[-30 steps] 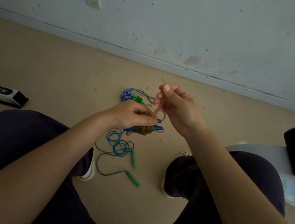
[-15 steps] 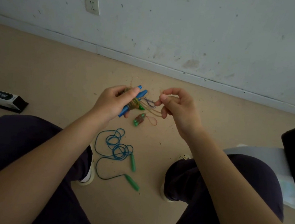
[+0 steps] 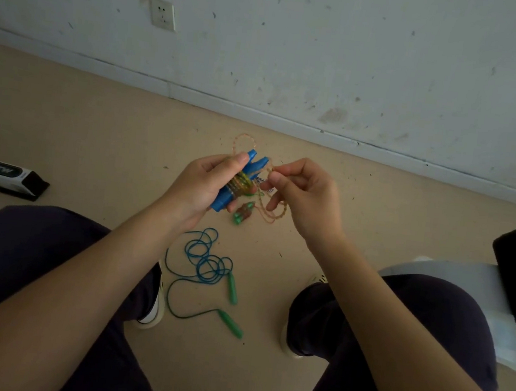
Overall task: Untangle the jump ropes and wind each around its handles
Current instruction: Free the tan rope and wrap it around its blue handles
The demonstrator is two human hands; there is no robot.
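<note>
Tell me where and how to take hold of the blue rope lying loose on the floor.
Grip the blue rope by its two green handles, coming down from above. They lie flat and bare at the tangle's right and near edge, rigid and fat enough for the fingers to wrap, while the cord is thin, coiled and would likely snag.

I am looking down at a tan floor point(image 3: 65, 128) scattered with small dark specks near the middle. Ahead of me a white wall point(image 3: 332, 43) rises, scuffed and marked with grey smudges, and a white baseboard point(image 3: 259, 112) runs along its foot. A white wall socket point(image 3: 163, 13) sits low on the wall to my left. On the floor at my far left lies a white and black box point(image 3: 2, 173) with lettering. The light is dim and even.
</note>
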